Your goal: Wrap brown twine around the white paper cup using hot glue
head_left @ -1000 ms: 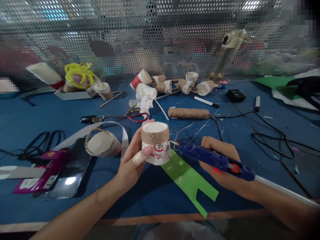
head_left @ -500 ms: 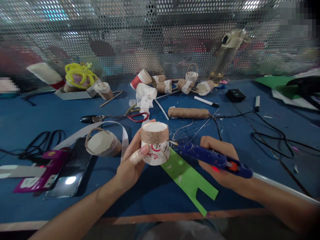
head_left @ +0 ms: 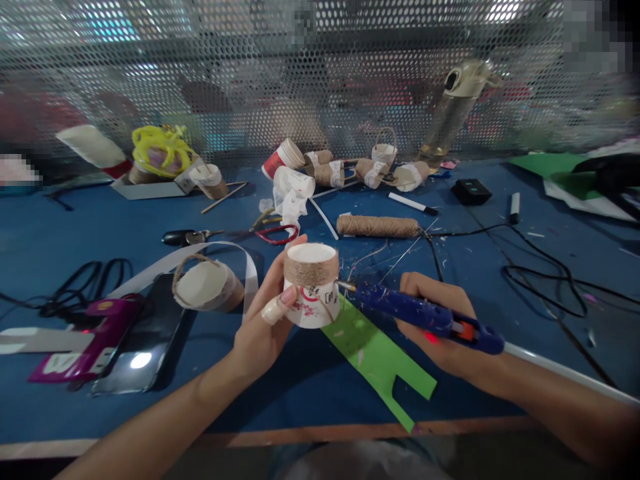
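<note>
My left hand (head_left: 267, 320) grips a white paper cup (head_left: 310, 310) with red and black print, its thumb on the front. Brown twine (head_left: 311, 271) is wound around the upper part of the cup. In my right hand (head_left: 445, 307) is a blue hot glue gun (head_left: 405, 307), with a long white glue stick (head_left: 560, 370) sticking out of its back. The metal nozzle points left at the cup's right side, just below the twine; whether it touches cannot be made out. Under the cup lies a cut green strip (head_left: 375, 353).
A twine roll (head_left: 377, 226) lies behind the gun, with a black cord running right. Twine-wrapped cups (head_left: 370, 172) stand along the perforated metal screen (head_left: 225, 80). Left are a small handled cup (head_left: 207, 285), a phone (head_left: 145, 340) and scissors (head_left: 275, 233). A bottle (head_left: 450, 113) stands back right.
The cup has turned slightly in my left hand, and the thumb has shifted a little. The glue gun stays almost in the same place.
</note>
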Tool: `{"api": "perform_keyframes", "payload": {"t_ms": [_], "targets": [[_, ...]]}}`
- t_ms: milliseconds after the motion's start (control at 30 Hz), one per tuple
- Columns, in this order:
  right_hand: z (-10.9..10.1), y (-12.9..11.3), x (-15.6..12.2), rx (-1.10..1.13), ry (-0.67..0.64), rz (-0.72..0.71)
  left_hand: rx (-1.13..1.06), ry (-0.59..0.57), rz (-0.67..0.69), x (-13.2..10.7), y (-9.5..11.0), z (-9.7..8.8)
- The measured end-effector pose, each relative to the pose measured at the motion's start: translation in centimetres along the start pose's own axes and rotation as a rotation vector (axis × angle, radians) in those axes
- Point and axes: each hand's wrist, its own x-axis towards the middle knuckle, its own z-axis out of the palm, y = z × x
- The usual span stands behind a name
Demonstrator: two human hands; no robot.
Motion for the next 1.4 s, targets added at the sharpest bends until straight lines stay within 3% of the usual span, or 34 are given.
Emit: {"api": "perform_keyframes", "payload": {"t_ms": [367,633,767,900,1067,1400], "targets": [[0.1,0.2,0.0,-0.004,-0.019,-0.029,0.025,0.007,0.023,0.1,-0.1,0.1],[-0.1,-0.3,0.5,-0.053,0.045,0.046,0.013,0.020,0.001,0.2,0.3,0.1],[-0.1,-0.9,0.7,0.008,0.092,-0.002,0.048,-0.005,0.017,0.3,-0.1,-0.1],[0.8,-1.3,0.7,0.124,0.139,-0.029,0.112,-0.044,0.029,0.5,-0.8,-0.2],[2.2,-1.1,0.6,0.264,0.154,0.037,0.127,-0.102,0.059,0.5,-1.1,0.2],[3.6,0.5,-0.3,0.164,0.223,0.043,0.184,-0.103,0.058,0.3,-1.7,0.6]]}}
